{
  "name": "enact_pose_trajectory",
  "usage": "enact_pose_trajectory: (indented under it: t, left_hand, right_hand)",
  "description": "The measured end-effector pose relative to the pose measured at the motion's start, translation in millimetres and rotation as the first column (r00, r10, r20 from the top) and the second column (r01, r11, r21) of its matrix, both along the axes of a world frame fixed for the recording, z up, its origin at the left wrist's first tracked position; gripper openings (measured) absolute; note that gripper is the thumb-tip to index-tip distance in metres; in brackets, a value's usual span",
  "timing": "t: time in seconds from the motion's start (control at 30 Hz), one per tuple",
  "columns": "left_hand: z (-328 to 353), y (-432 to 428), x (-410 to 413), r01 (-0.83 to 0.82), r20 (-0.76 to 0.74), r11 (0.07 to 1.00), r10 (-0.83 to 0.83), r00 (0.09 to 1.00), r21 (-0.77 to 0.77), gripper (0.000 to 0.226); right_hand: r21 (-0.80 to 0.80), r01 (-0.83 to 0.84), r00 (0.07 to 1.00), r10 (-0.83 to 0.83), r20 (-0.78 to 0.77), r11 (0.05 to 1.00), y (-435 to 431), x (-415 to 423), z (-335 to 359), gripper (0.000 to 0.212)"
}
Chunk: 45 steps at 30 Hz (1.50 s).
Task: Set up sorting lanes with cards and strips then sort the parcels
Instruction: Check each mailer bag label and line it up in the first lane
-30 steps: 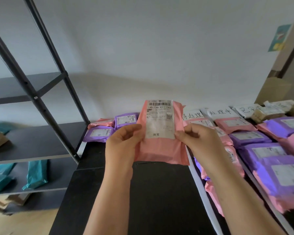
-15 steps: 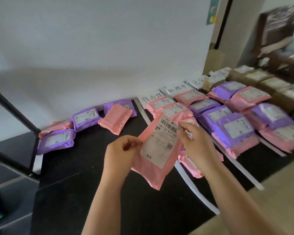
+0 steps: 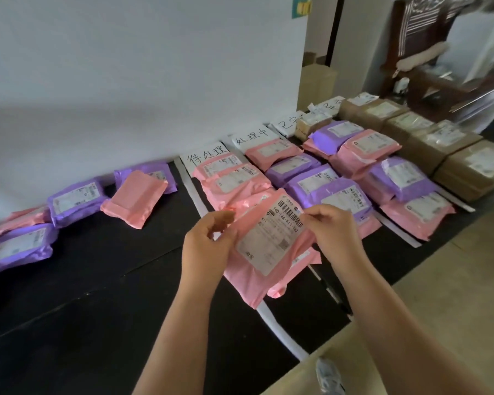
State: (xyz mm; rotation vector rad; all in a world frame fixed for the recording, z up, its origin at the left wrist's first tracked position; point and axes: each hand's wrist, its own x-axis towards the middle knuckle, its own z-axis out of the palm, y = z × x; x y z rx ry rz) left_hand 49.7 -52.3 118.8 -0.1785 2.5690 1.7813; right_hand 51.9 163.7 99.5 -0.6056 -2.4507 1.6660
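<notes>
The left hand (image 3: 208,240) and right hand (image 3: 334,232) each keep a pinching grip on the pink parcel (image 3: 248,286). It has dropped from upright reading height and now tilts just right of the white strip (image 3: 285,334), above the pink stack (image 3: 234,183). Farther along the strip stands the first card (image 3: 207,158), so placement in that lane seems next.

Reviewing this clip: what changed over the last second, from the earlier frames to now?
The pink plastic mailer with a white label came down from upright before the wall to tilted, top leaning right, above the first lane's pink parcels. The left hand and right hand still pinch its upper sides; nothing was let go. Everything on the black table stayed put.
</notes>
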Motion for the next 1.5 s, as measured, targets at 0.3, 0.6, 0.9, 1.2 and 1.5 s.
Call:
enact_pose_trajectory:
  t: [0.3, 0.6, 0.9, 1.2, 1.5]
  left_hand:
    - [-62.9, 144.9, -14.8, -0.362, 0.237, 0.932, 0.345, 0.908, 0.030, 0.050]
    - [-115.8, 266.0, -1.3, -0.256, 0.477, 0.964, 0.191, 0.858, 0.074, 0.010]
    - [-155.7, 314.5, -1.6, -0.020, 0.571, 0.999, 0.041, 0.820, -0.044, 0.010]
    - [-173.1, 320.6, -1.8, 0.069, 0.585, 0.994, -0.004, 0.811, -0.089, 0.032]
    - [-156.1, 303.4, -6.3, -0.053, 0.471, 0.989, 0.113, 0.875, -0.140, 0.041]
  right_hand:
    - [-0.068, 0.059, 0.996, -0.054, 0.066, 0.996, 156.9, -50.1, -41.2, 0.021]
    - [0.051, 0.138, 0.955, -0.147, 0.257, 0.989, 263.6, -51.6, -104.1, 0.024]
    - [0.194, -0.059, 0.905, -0.030, 0.424, 0.979, 300.9, -32.9, -148.5, 0.023]
    - [0.268, -0.237, 0.824, 0.047, 0.564, 0.934, 296.2, -34.4, -158.5, 0.047]
    - [0.329, -0.150, 0.927, 0.016, 0.376, 0.933, 277.7, -43.2, -134.4, 0.054]
